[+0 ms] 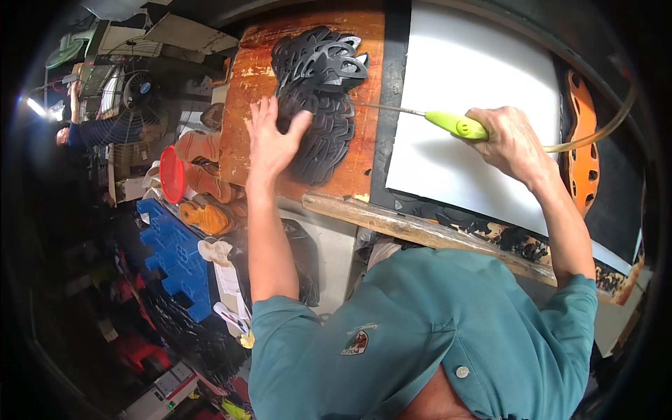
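My right hand (509, 142) is wrapped round the bright green handle of an air blow gun (448, 124), which has a clear yellowish hose behind it. Its long thin metal nozzle reaches left toward a pile of black moulded pieces (318, 143), patterned like shoe-sole treads. Several more such black pieces (329, 59), some with grey patches, overlap at the far end of the pile. At the left side of the pile is my left hand (274, 140), fingers spread and thumb over the pieces. Whether its palm touches them is hidden. The pile lies on a worn orange-brown board (245, 66).
Right of the board is a large white sheet (476, 63), then an orange plate with holes (581, 143). A wooden bar (420, 227) runs along the near edge, with black scraps beside it. To the left are a red round lid (172, 175), blue interlocking panels (175, 255) and a fan (138, 91).
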`<state>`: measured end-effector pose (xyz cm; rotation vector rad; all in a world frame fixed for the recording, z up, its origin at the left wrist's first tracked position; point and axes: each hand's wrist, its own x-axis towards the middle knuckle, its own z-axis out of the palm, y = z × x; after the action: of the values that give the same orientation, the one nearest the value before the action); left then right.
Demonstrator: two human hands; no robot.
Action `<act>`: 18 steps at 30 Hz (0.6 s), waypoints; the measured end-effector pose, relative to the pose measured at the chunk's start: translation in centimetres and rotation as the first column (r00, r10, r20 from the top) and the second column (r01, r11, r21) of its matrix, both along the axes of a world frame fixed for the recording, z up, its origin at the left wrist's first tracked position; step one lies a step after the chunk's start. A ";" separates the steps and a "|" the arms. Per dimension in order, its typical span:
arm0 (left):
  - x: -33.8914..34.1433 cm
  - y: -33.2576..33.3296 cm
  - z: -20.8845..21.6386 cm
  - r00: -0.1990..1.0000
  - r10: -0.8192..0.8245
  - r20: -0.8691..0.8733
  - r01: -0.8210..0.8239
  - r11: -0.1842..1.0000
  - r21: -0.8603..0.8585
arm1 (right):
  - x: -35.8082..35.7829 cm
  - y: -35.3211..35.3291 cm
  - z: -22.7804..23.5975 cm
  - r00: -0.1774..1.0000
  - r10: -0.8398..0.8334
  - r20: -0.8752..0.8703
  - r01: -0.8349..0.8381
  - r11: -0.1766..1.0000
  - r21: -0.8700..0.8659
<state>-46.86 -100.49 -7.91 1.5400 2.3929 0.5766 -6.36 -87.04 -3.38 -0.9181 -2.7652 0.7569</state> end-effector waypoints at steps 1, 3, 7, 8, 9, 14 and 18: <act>1.0 -0.2 -0.1 0.997 -0.040 -0.073 0.045 0.997 0.062 | 0.0 0.0 -0.2 0.999 0.025 0.034 -0.024 0.999 -0.023; 2.9 -0.4 -0.5 0.974 -0.116 -0.196 0.100 0.991 -0.088 | -0.2 0.0 -0.4 0.984 0.178 0.029 -0.177 0.983 -0.042; 2.6 -0.3 -0.5 0.998 -0.021 -0.054 0.022 1.000 0.020 | -1.2 0.8 -0.1 0.982 -0.172 -0.081 0.172 0.985 -0.008; 2.3 -0.2 -0.5 0.995 0.012 -0.095 -0.002 0.994 0.107 | -1.4 0.8 0.1 0.987 -0.163 -0.002 0.162 0.982 -0.100; 1.6 -0.2 -0.4 0.997 0.066 0.028 -0.070 0.984 0.165 | -1.6 1.0 0.2 0.992 -0.127 0.000 0.126 0.986 -0.112; -1.4 -0.5 -0.1 0.943 0.120 0.311 -0.216 0.931 0.294 | -2.0 1.3 0.0 0.981 -0.192 0.020 0.192 0.971 -0.143; -1.8 -0.5 -0.3 0.775 0.293 0.561 -0.470 0.860 0.200 | -2.1 1.0 -0.4 0.996 -0.065 0.068 0.075 0.985 -0.156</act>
<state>-48.67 -100.97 -8.17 0.8040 2.2445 1.3516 -8.48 -86.07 -3.76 -1.0794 -2.7410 0.9627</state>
